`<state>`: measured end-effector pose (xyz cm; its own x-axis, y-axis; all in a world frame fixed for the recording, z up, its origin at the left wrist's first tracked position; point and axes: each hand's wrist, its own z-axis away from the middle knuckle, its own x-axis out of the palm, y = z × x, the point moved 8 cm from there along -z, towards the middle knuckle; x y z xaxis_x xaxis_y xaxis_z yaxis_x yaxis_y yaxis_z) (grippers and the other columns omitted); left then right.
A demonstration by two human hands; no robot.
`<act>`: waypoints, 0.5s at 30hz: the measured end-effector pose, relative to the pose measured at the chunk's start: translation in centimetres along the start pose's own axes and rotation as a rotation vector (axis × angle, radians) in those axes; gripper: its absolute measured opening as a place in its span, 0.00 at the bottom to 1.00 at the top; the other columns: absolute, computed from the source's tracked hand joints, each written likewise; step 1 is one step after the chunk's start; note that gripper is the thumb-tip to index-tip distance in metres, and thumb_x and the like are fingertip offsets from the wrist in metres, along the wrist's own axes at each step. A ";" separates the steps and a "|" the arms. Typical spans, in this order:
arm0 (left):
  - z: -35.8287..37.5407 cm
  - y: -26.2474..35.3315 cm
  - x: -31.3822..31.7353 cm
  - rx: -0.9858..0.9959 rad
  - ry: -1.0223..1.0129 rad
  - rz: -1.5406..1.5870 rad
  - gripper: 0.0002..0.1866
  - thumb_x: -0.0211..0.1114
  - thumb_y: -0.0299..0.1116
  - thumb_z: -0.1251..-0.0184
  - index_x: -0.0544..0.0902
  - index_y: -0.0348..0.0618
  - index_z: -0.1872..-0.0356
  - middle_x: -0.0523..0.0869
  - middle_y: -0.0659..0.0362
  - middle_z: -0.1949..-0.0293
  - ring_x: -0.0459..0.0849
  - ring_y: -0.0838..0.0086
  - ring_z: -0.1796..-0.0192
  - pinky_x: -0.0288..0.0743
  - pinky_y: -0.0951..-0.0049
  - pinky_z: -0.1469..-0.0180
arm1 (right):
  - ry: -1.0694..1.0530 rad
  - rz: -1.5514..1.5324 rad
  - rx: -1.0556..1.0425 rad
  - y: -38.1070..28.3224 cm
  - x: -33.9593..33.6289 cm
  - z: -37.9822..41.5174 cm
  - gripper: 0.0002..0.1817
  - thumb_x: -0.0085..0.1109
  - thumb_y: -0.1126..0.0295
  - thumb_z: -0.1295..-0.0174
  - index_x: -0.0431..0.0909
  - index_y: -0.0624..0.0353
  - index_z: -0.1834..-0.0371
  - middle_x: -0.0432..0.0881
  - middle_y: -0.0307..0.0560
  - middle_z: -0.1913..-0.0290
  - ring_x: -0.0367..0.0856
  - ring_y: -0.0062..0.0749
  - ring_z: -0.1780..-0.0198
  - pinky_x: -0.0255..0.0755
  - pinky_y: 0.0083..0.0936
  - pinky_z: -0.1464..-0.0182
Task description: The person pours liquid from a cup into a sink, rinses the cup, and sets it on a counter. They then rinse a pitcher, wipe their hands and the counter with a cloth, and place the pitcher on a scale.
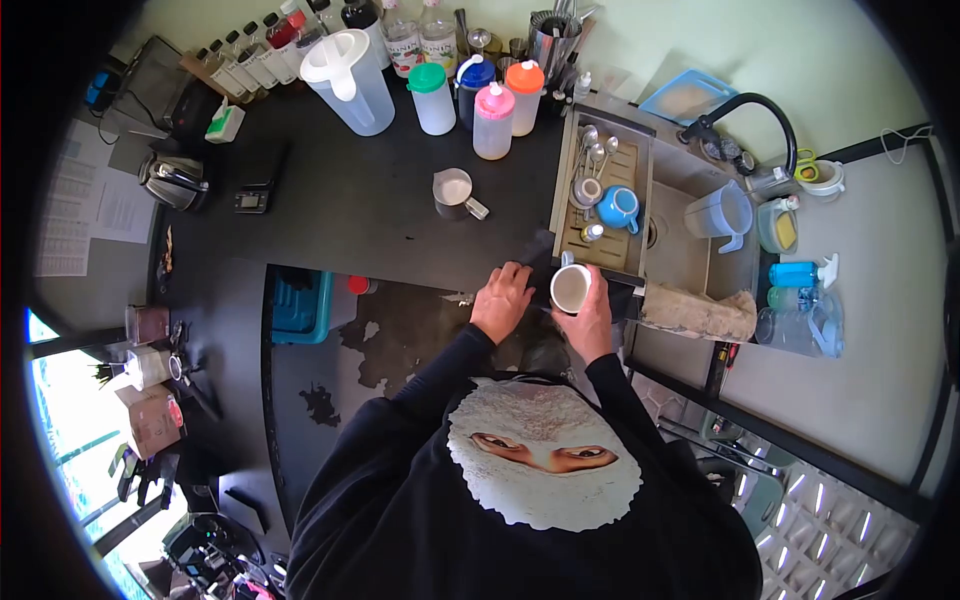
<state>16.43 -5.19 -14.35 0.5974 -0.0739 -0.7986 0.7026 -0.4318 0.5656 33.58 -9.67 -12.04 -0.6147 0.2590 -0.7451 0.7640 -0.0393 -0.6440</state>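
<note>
My right hand [588, 318] is wrapped round a white cup [571, 288] at the counter's front edge, beside the sink. Its handle points away from me and its inside looks pale. To the left, my left hand [503, 299] rests at the edge of the dark counter [380, 215], fingers bent over a dark cloth or edge; whether they grip anything is hidden. A metal pitcher [453, 190] with white contents stands on the counter beyond my left hand. On the drain tray [615, 240] lie spoons [597, 155], a blue cup [618, 207] and a small bottle [592, 233].
Squeeze bottles [492, 122] and a large lidded jug [352, 85] line the back. At right, the sink [675, 200] holds a clear pitcher [720, 215] below a black faucet [745, 100]. A folded towel [697, 314] hangs on its front edge. A scale [252, 195] sits left.
</note>
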 end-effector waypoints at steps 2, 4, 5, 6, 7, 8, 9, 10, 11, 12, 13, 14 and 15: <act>0.0 -0.4 0.2 -0.001 -0.009 0.000 0.20 0.72 0.35 0.37 0.81 0.44 0.44 0.80 0.54 0.49 0.83 0.57 0.48 0.81 0.60 0.46 | -0.183 -0.124 -0.120 0.5 0.2 -0.5 0.54 0.80 0.72 0.56 0.58 0.55 0.24 0.74 0.57 0.35 0.75 0.55 0.34 0.73 0.43 0.34; 0.1 -0.3 0.4 0.035 -0.033 -0.025 0.21 0.72 0.35 0.38 0.81 0.44 0.44 0.80 0.54 0.49 0.83 0.58 0.49 0.82 0.61 0.47 | -0.198 -0.112 -0.142 0.2 -0.2 -0.7 0.52 0.80 0.72 0.56 0.59 0.56 0.25 0.75 0.57 0.36 0.77 0.55 0.35 0.74 0.42 0.35; 0.1 -0.2 0.4 0.065 -0.041 -0.062 0.21 0.72 0.35 0.38 0.81 0.43 0.44 0.79 0.54 0.49 0.83 0.58 0.50 0.82 0.61 0.49 | -0.182 -0.083 -0.131 0.1 -0.2 -0.5 0.52 0.80 0.72 0.56 0.60 0.56 0.25 0.76 0.57 0.37 0.77 0.55 0.36 0.74 0.42 0.36; 0.1 0.0 0.2 0.092 -0.032 -0.062 0.21 0.72 0.35 0.38 0.81 0.43 0.44 0.79 0.54 0.49 0.83 0.58 0.50 0.82 0.61 0.49 | -0.163 -0.051 -0.124 0.0 -0.5 -0.6 0.51 0.80 0.72 0.55 0.60 0.56 0.25 0.76 0.57 0.38 0.78 0.56 0.36 0.75 0.42 0.37; 0.1 0.0 0.3 0.090 -0.061 -0.057 0.21 0.72 0.35 0.37 0.81 0.43 0.44 0.79 0.54 0.49 0.83 0.58 0.49 0.82 0.61 0.49 | -0.163 -0.057 -0.074 -0.2 -0.3 -0.5 0.51 0.82 0.68 0.54 0.61 0.60 0.26 0.75 0.59 0.35 0.77 0.57 0.35 0.73 0.42 0.34; 0.1 -0.1 0.4 0.086 -0.086 -0.052 0.21 0.72 0.36 0.37 0.81 0.42 0.44 0.79 0.54 0.50 0.83 0.58 0.49 0.83 0.61 0.50 | -0.108 -0.074 -0.091 -0.7 -0.6 -0.5 0.50 0.82 0.66 0.53 0.61 0.61 0.26 0.75 0.60 0.35 0.78 0.56 0.35 0.73 0.42 0.34; 0.2 -0.2 0.3 0.076 -0.131 -0.041 0.22 0.72 0.35 0.38 0.81 0.42 0.44 0.78 0.54 0.50 0.83 0.57 0.48 0.83 0.60 0.51 | -0.060 -0.117 -0.106 -0.7 -0.6 -0.4 0.50 0.82 0.66 0.52 0.61 0.61 0.26 0.75 0.60 0.34 0.77 0.54 0.34 0.73 0.41 0.34; 0.6 -0.4 0.0 0.090 -0.108 -0.040 0.22 0.72 0.35 0.38 0.81 0.42 0.44 0.78 0.54 0.50 0.83 0.57 0.48 0.83 0.60 0.51 | -0.016 -0.161 -0.125 -0.9 -0.8 -0.6 0.50 0.82 0.65 0.51 0.61 0.62 0.26 0.75 0.60 0.34 0.77 0.52 0.33 0.72 0.41 0.33; 1.0 -0.7 -0.2 0.116 -0.087 -0.008 0.19 0.72 0.35 0.37 0.82 0.42 0.46 0.80 0.54 0.52 0.84 0.57 0.51 0.83 0.59 0.52 | -0.055 -0.197 -0.031 -0.1 -0.5 -0.9 0.50 0.83 0.64 0.50 0.61 0.63 0.26 0.74 0.59 0.33 0.76 0.50 0.32 0.71 0.40 0.32; 1.3 -1.0 -0.5 0.140 -0.073 0.023 0.17 0.72 0.35 0.37 0.83 0.42 0.49 0.81 0.53 0.55 0.85 0.57 0.53 0.83 0.59 0.53 | -0.044 -0.193 -0.045 -0.6 -0.8 -2.0 0.50 0.83 0.64 0.50 0.61 0.63 0.26 0.74 0.59 0.33 0.76 0.50 0.32 0.71 0.40 0.32; 1.6 -0.9 -1.5 0.150 -0.067 0.021 0.17 0.72 0.35 0.37 0.83 0.42 0.49 0.81 0.53 0.55 0.85 0.57 0.53 0.83 0.59 0.53 | -0.024 -0.178 -0.088 -1.7 -1.2 -3.0 0.50 0.83 0.64 0.50 0.60 0.62 0.25 0.74 0.59 0.33 0.76 0.50 0.31 0.70 0.40 0.31; 2.1 -1.2 -2.1 0.109 -0.111 0.142 0.13 0.72 0.36 0.36 0.84 0.41 0.55 0.82 0.52 0.58 0.86 0.56 0.56 0.82 0.57 0.55 | -0.005 -0.165 -0.125 -2.5 -1.5 -3.9 0.51 0.83 0.64 0.49 0.60 0.62 0.25 0.74 0.59 0.33 0.75 0.50 0.31 0.70 0.40 0.31; 2.5 -1.3 -2.8 0.066 -0.163 0.262 0.10 0.72 0.37 0.34 0.84 0.41 0.61 0.84 0.51 0.61 0.87 0.54 0.59 0.82 0.55 0.57 | -0.015 -0.170 -0.141 -2.8 -1.2 -5.3 0.50 0.82 0.64 0.49 0.60 0.62 0.24 0.73 0.59 0.33 0.74 0.51 0.30 0.69 0.40 0.30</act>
<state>12.89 -6.66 -13.38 0.6808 -0.3314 -0.6531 0.5031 -0.4364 0.7459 33.22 -4.72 -8.37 -0.7393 0.2356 -0.6309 0.6681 0.1395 -0.7308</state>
